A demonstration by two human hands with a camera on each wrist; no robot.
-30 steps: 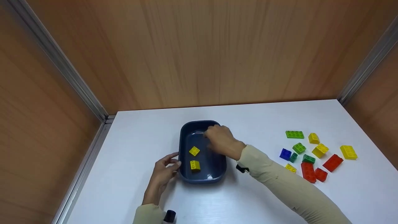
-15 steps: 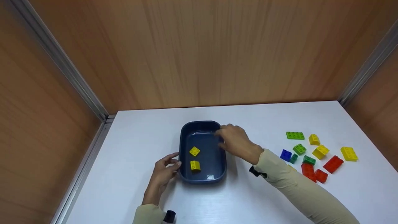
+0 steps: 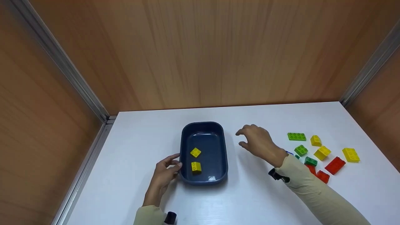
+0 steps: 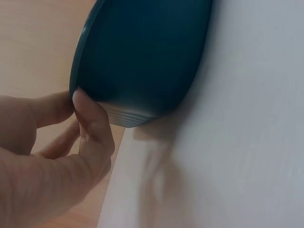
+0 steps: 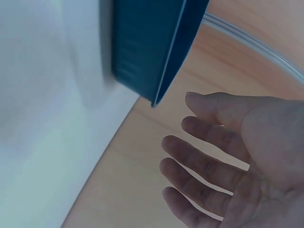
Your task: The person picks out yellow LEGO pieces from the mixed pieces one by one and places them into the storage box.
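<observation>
A dark blue rectangular tray [image 3: 222, 147] stands on the white table, with a yellow square toy brick [image 3: 195, 152] and a second yellow brick [image 3: 196, 167] lying inside. At its left rim my left hand [image 3: 165, 173] pinches the edge between thumb and fingers; the left wrist view shows the thumb [image 4: 91, 116] against the outer wall. Right of the tray, my right hand [image 3: 259, 142] is in the air, fingers apart and loosely bent. The right wrist view shows nothing in its palm [image 5: 275, 142].
Loose toy bricks lie at the right: a light green brick [image 3: 297, 136], a large yellow brick [image 3: 351, 155], a red brick [image 3: 335, 165] and several others. My right sleeve [image 3: 315, 187] partly covers some. Wooden panels [image 3: 215, 56] enclose the table's back and sides.
My right hand has come out of the tray and moved right toward the loose bricks, its fingers spreading. The left hand, tray and two yellow bricks have stayed in place.
</observation>
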